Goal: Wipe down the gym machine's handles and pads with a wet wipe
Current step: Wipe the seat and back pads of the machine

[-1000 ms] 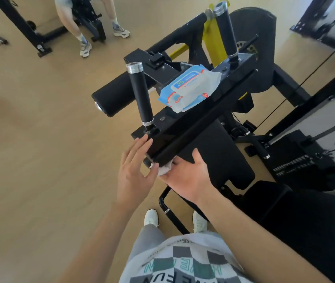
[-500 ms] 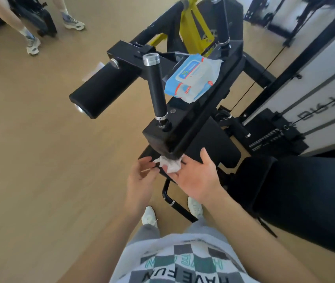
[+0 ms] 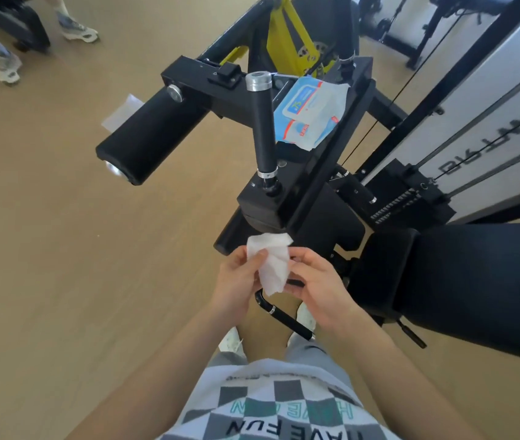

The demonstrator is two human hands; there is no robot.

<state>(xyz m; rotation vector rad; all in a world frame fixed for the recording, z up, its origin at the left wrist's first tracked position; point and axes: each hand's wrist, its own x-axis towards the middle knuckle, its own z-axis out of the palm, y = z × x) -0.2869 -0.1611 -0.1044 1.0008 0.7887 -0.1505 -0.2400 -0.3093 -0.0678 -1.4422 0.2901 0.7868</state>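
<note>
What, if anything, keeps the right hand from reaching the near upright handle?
Probably nothing, so likely yes: the handle stands bare and upright just beyond the right hand, with open air along its near side. Both that hand and the left hand hold the wipe.

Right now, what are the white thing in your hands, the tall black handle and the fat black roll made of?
The wet wipe looks like soft white nonwoven cloth; it crumples and folds. The upright handle seems matte black rubber or foam, with a shiny metal cap. The roller pad looks like padded black vinyl, smooth with a faint sheen.
</note>
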